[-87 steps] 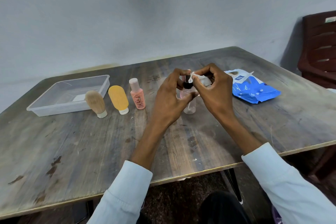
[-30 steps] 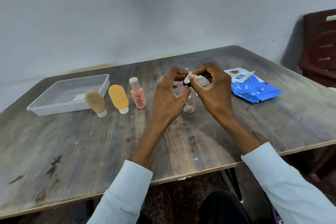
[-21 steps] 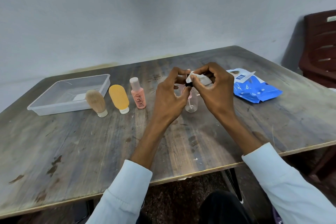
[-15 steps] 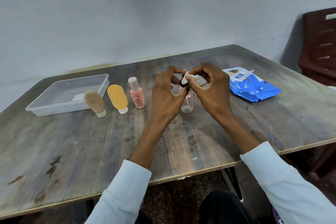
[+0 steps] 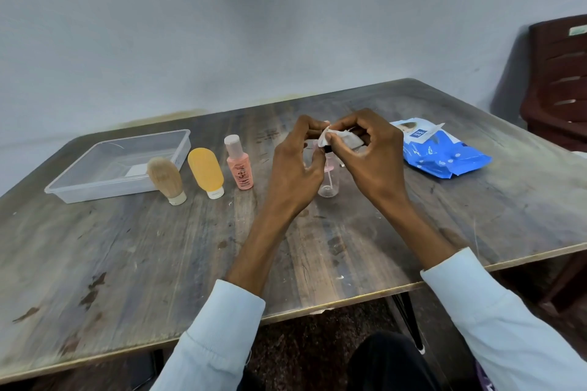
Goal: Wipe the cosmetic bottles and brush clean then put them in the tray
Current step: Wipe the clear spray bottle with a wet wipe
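Head view. The person is holding a small clear bottle (image 5: 329, 182) upright between both hands above the middle of the worktop (image 5: 317, 247); whether its base is touching the surface or hovering just over it cannot be told. The left hand (image 5: 295, 168) is curling around the bottle's upper part from the left, its fingers (image 5: 306, 124) closed near the dark cap, most of which is hidden. The right hand (image 5: 371, 155) is coming in from the right, its fingers (image 5: 336, 140) pinching a folded white wipe (image 5: 336, 138) against the top of the bottle. The bottle's long axis is standing roughly vertical, so the wipe is sitting at the upper end while the clear body below (with a thin pink tube inside) is lying bare between the palms.

The judgement here is that the cap is being wiped and the body is waiting its turn; the next stroke would run downward along that vertical axis, with the left hand steadying.

To the left, three items are standing in a row, well apart from the hands: a pink bottle (image 5: 239, 167), a yellow tube (image 5: 206, 173) resting on its cap, and a brush (image 5: 165, 176) on its base. The tray (image 5: 95, 194) is lying just behind the brush, nearer the left hand, and holds none of the task's things yet. A blue wipe packet (image 5: 444, 155) is lying to the right, its flap open, nearer the right hand.
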